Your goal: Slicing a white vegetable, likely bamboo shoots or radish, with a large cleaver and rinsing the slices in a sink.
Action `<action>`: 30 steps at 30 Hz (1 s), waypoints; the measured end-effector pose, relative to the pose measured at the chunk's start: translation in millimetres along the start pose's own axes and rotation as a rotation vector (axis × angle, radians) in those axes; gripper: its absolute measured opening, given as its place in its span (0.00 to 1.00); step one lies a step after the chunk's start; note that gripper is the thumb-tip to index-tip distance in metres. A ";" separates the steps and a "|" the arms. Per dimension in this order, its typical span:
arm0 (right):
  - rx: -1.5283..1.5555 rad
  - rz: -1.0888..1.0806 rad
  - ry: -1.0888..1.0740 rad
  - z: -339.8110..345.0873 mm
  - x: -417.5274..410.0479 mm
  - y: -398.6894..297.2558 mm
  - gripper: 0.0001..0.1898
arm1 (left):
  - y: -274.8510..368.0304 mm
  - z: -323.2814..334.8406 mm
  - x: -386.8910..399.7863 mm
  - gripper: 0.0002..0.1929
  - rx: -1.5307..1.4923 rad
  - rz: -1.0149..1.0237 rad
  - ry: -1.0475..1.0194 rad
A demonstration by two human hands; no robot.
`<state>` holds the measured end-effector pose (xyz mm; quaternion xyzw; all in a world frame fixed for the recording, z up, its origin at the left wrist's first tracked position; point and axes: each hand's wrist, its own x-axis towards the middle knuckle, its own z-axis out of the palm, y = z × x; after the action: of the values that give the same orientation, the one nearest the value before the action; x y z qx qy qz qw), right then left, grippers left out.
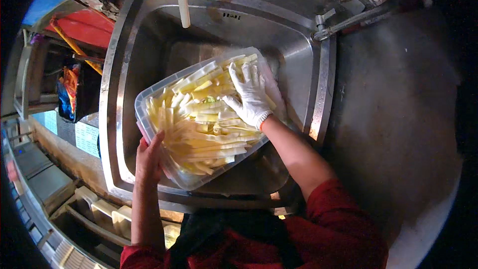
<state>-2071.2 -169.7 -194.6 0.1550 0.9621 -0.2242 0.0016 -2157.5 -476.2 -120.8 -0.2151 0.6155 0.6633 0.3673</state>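
A clear plastic tub (141,101) full of pale yellow vegetable strips (203,112), which look like cut bamboo shoots, is tilted over a stainless steel sink (147,37). My bare left hand (149,157) grips the tub's left rim, thumb on top and the other fingers hidden behind the wall. On the strips near the right end rests my right hand (249,95), in a white glove with an orange band at the wrist. Its fingers are spread, with the palm down. Most strips lie roughly side by side; some cross each other.
A white hose (183,2) hangs over the sink's far side. A metal faucet (358,22) with a lever stands at the back right corner. Right of the sink is a grey metal surface (392,101). Cream plastic containers (104,209) stand at lower left, below a black bin (74,93).
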 end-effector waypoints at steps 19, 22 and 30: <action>0.149 0.013 -0.037 -3.1 -1.1 -1.8 0.45 | 38.8 32.6 -54.5 0.25 0.096 0.062 0.018; 0.129 0.022 -0.071 -14.2 -3.6 -4.1 0.43 | 46.0 42.1 -62.5 0.25 0.083 0.062 -0.004; 0.462 0.098 0.067 -16.9 -3.8 7.6 0.45 | 51.1 66.5 -68.8 0.25 0.092 0.123 0.006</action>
<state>-2064.2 -157.1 -182.4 0.2053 0.8762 -0.4326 -0.0550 -2140.9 -425.4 -26.4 -0.1618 0.6583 0.6551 0.3337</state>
